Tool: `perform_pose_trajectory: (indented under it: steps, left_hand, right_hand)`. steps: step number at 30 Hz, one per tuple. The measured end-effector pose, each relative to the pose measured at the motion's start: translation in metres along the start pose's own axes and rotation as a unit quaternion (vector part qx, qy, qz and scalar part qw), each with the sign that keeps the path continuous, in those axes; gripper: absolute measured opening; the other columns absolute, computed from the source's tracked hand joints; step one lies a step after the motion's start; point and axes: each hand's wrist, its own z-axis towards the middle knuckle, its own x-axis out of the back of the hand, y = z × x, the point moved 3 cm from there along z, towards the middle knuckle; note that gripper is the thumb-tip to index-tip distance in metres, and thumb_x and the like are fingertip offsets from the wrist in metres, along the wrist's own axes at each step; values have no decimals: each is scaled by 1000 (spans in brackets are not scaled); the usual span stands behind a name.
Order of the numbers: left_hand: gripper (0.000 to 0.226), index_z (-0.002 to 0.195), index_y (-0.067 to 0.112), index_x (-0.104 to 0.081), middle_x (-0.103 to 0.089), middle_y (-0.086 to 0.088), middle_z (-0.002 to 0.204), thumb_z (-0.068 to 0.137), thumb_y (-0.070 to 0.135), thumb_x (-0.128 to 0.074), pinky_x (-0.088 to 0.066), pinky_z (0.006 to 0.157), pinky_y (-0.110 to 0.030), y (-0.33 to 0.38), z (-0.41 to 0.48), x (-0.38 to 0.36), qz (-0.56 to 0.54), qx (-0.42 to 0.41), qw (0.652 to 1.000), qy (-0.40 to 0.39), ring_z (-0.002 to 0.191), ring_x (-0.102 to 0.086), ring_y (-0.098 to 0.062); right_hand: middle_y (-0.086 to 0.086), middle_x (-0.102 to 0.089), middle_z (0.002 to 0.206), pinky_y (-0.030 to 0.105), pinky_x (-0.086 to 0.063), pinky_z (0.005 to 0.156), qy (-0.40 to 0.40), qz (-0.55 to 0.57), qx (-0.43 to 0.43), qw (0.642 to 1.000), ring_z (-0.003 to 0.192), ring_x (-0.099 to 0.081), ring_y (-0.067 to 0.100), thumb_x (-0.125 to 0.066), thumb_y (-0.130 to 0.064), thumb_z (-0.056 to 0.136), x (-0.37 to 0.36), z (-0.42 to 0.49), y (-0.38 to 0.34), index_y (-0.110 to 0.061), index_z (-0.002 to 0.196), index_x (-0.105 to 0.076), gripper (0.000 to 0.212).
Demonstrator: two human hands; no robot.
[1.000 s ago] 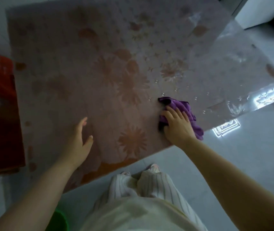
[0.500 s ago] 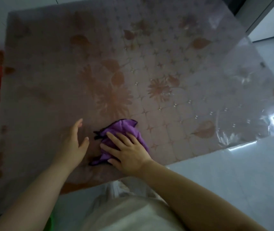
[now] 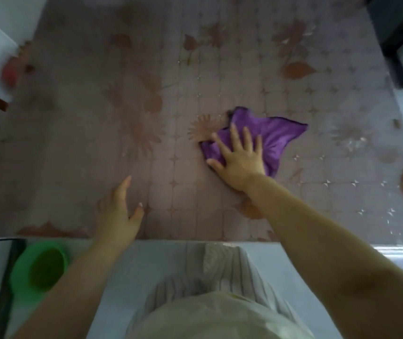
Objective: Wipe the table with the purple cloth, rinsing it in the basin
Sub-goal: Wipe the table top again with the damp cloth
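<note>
Purple cloth (image 3: pixel 272 138) lies half hidden under her right hand (image 3: pixel 241 159), pressed flat, fingers spread; left hand (image 3: pixel 119 211) rests open on the blurred table (image 3: pixel 73 143).

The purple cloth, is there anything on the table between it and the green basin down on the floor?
Nothing visible lies loose on the table between them. The purple cloth sits flat under the right hand; only the left hand rests near the table edge, roughly toward the green basin.
</note>
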Motion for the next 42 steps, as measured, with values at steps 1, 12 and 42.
perform_pose_trajectory:
  steps: [1,12,42]
  left_hand:
    - [58,136,5,-35,-46,-22,134,83,13,-56,-34,103,-53,11,-5,-3,3,-20,1000,2,119,-45,-42]
    - [60,132,-1,-40,-51,-23,130,78,2,-64,-34,102,-51,71,-90,-51,-1,-74,997,23,118,-47,-43]
    - [57,134,5,-39,-51,-15,133,82,29,-43,-29,107,-48,437,-110,-249,-52,83,991,95,123,-45,-34]
  right_hand:
    - [5,8,158,55,11,110,-4,-4,73,997,143,8,34,-19,-70,86,-7,-15,-31,-41,146,-2,68]
    - [-4,-5,158,49,4,113,59,-15,45,997,144,-7,28,-22,-52,96,-29,-149,117,-46,143,-2,51]
    - [-1,2,158,49,11,114,-139,-92,507,846,144,10,27,-21,-44,99,22,-160,324,-28,148,-11,53]
